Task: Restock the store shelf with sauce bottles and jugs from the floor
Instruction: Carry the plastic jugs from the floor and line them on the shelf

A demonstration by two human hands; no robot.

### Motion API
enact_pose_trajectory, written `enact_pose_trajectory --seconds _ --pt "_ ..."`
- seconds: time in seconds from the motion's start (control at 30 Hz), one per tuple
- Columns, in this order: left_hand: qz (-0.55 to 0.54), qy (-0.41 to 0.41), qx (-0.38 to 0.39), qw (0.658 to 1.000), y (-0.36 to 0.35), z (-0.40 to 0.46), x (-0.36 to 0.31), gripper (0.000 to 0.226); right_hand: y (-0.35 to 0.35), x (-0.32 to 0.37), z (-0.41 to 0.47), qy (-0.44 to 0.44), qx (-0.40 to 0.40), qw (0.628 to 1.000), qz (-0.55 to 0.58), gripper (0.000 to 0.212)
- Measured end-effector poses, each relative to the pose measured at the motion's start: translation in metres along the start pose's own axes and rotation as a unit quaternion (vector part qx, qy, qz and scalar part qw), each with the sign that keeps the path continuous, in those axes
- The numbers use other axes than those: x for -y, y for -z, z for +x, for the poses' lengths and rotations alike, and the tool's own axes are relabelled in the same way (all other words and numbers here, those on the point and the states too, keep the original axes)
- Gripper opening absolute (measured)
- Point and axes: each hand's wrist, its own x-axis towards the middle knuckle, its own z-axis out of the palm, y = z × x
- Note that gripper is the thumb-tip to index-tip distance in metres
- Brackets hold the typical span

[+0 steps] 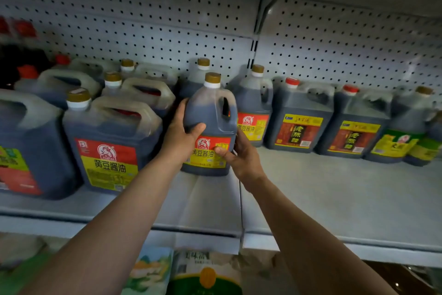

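Now: soy jug upright on shelf, clasped between left grip, right grip.

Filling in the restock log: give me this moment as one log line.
step: placing jug on shelf | left hand: grips soy sauce jug side | right hand: holds label side | jug: upright, on shelf | gap at front right

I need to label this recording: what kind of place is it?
Most likely a grocery store aisle: a metal shelf with a pegboard back panel, and rows of labelled sauce jugs facing outward.
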Motion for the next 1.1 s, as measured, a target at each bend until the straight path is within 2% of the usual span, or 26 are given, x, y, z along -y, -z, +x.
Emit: enact_pose_trajectory --seconds 0.13,0.33,0.57,0.7,0.77,0.87,0.97,1.1 --pt "0.018 0.002 -0.009 1.000 -0.001 0.008 0.003 0.074 -0.001 -0.004 0.010 0.003 0.006 1.000 0.012 0.071" --pt "0.031 0.007 -0.008 0.999 -0.001 0.007 0.003 0.074 0.000 -0.008 0.011 -0.009 0.006 1.000 -0.004 0.075" --pt "0.042 0.018 -0.032 0.998 -0.005 0.002 0.000 0.075 -0.003 0.008 0.005 -0.044 -0.008 0.995 -0.095 0.076" --pt "0.097 0.040 -0.073 0.992 -0.012 -0.013 -0.012 0.077 -0.002 0.033 -0.014 -0.075 -0.070 0.981 -0.165 0.093" --pt "0.122 0.043 -0.086 0.988 -0.014 -0.027 -0.020 0.082 0.004 0.053 -0.033 -0.077 -0.108 0.966 -0.220 0.088" --pt "0.116 -0.036 -0.093 0.988 -0.014 -0.049 -0.026 0.085 0.021 0.081 -0.066 -0.063 -0.173 0.932 -0.312 0.070" --pt "0.122 -0.099 -0.016 0.987 -0.010 -0.066 -0.030 0.082 0.026 0.113 -0.109 -0.066 -0.216 0.888 -0.400 0.077" --pt "0.112 -0.130 0.126 0.977 -0.004 -0.096 -0.036 0.072 0.021 0.147 -0.183 -0.123 -0.246 0.830 -0.485 0.079"
